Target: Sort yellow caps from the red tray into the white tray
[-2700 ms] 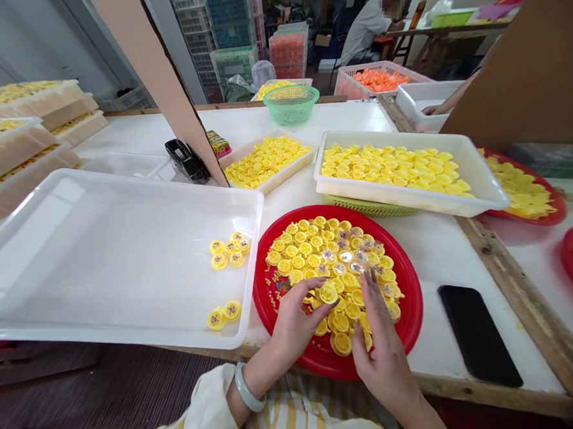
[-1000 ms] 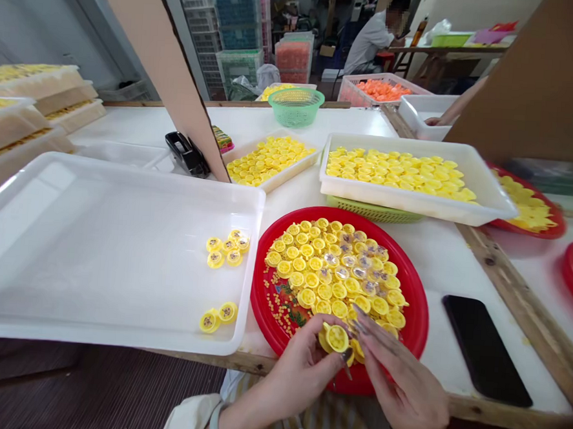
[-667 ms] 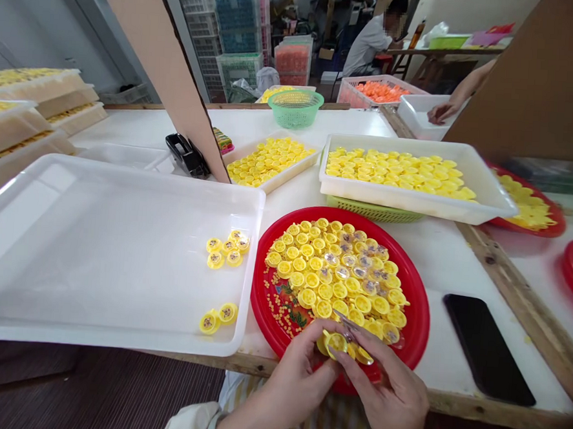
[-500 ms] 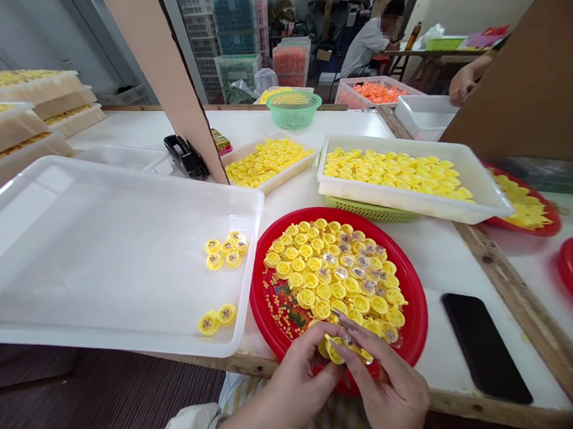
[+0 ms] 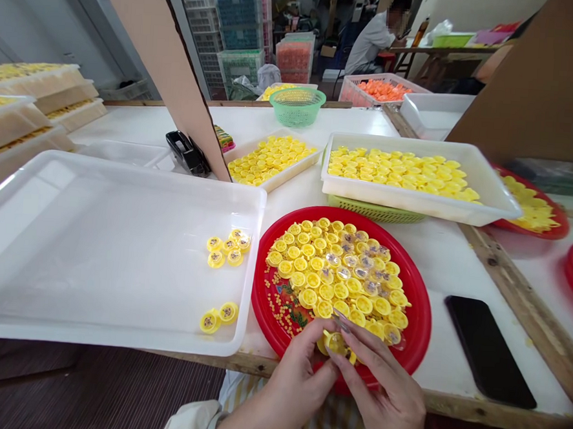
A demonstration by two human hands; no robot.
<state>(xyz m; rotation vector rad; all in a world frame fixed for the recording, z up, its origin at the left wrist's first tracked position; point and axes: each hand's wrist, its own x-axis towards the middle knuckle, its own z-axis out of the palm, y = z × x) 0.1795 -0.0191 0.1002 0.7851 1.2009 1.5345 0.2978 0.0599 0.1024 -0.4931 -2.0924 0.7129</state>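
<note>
My left hand (image 5: 300, 377) and my right hand (image 5: 382, 389) meet over the near edge of a red round tray (image 5: 419, 313). Both pinch one small yellow cap (image 5: 335, 342) between their fingertips. The tray holds several yellow caps (image 5: 331, 272), some with clear film inserts near the middle, and loose yellow beads on its left side. To the left lies a large white tray (image 5: 95, 248) with two small groups of finished yellow caps (image 5: 227, 250) near its right edge.
A black phone (image 5: 489, 350) lies right of the red tray. Behind are white trays of yellow pieces (image 5: 400, 170), a green basket (image 5: 297, 105), a black stapler-like tool (image 5: 187, 152) and cardboard panels. More red trays sit at far right. A person sits in the background.
Both hands drew back from the middle of the red tray to its near edge with a yellow cap. They now press together on it. A co-worker's arm at the far right has withdrawn.
</note>
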